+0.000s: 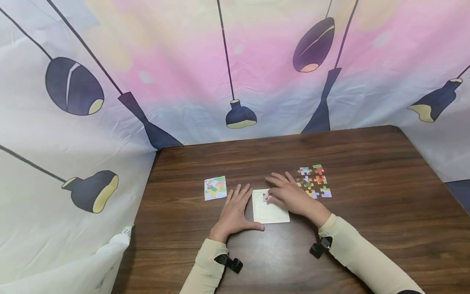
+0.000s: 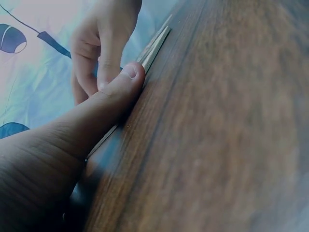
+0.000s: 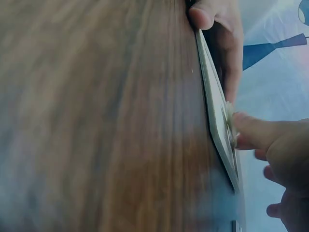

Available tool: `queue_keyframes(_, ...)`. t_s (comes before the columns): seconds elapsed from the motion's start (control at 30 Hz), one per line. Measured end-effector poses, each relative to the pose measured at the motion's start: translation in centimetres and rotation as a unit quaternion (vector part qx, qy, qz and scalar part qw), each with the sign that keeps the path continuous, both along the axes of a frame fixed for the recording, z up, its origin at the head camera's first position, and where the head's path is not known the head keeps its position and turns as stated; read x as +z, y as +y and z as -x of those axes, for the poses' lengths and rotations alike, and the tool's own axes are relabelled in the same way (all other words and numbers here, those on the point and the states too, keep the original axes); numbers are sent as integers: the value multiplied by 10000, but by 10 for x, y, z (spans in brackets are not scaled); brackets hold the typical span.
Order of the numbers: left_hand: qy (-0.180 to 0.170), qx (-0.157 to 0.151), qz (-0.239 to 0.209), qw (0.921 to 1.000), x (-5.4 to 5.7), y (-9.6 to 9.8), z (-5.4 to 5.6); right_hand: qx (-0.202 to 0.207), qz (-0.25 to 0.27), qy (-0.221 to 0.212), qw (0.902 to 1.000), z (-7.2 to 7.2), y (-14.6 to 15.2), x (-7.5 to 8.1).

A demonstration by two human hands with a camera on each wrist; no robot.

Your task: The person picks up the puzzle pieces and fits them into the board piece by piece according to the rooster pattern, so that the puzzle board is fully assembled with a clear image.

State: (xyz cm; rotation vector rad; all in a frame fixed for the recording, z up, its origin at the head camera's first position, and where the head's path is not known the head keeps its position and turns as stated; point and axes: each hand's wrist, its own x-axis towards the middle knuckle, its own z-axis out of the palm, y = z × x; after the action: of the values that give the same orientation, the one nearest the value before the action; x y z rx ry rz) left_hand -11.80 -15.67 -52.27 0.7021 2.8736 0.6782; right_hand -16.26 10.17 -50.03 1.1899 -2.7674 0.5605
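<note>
Puzzle piece (image 1: 265,197) sits just below the middle of the head view, over the upper left part of a white tray (image 1: 264,214), half covered by fingers so I can't make out its full outline. Right hand (image 1: 293,197) has it pinched, thumb against fingertip; the head view mostly gives you the back of that hand, but the right wrist cam shows the pinch side-on, with just a thin pale edge visible. Left hand (image 1: 236,212) is spread wide with nothing gripped, thumb out by the tray's lower edge. Left wrist cam gets that thumb up close, but the other left fingers are hidden and the tray's only a sliver. Loose pieces (image 1: 316,181) lie right of centre, a few partly behind the right hand; a picture card (image 1: 215,188) is left of centre on the wooden table (image 1: 367,245).
</note>
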Motion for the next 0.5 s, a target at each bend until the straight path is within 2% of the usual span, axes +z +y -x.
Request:
queue_keyframes(0.27, -53, 46, -33, 10000, -1, 0, 1, 11, -503, 570, 9971, -2, -5, 0)
queue_keyframes(0.37, -45, 37, -39, 10000, 0, 0, 1, -36, -365, 621, 9974, -2, -7, 0)
queue_keyframes(0.5, -76, 29, 0, 10000, 1, 1, 2, -160, 165, 385, 9990, 0, -9, -4)
